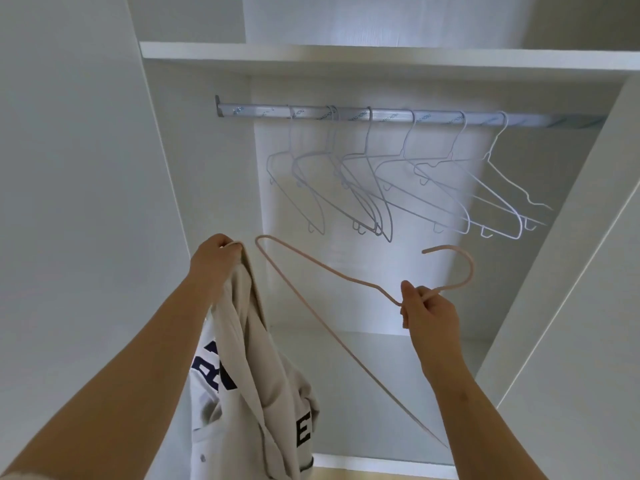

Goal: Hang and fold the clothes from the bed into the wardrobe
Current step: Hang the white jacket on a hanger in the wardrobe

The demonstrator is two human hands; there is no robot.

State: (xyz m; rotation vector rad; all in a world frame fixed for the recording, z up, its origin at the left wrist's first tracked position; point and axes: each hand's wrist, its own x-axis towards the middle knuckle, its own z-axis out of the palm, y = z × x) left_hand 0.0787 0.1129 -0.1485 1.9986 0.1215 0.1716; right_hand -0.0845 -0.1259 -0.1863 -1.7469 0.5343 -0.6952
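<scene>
Two bare hands are raised in front of an open white wardrobe [194,140]. The left hand [216,261] is clenched on the top edge of a cream shirt [256,375], fingers curled over the fabric; the shirt hangs straight down from that grip, bunched and folded on itself, with dark blue letters partly showing on its front. The right hand [429,317] pinches a pink wire hanger [346,277] at the neck just below its hook, thumb and fingers closed round the wire. This hanger is held tilted, hook pointing up and right, one shoulder end reaching toward the left hand and stopping just beside the shirt without touching it. Shirt and hanger are both held below the metal rail [381,114], apart from it. Several empty white hangers [367,140] hang along the rail, spaced out and turned at differing angles. One white shelf [381,53] runs above the rail, and a white bottom panel [381,358] lies beneath the hands.
</scene>
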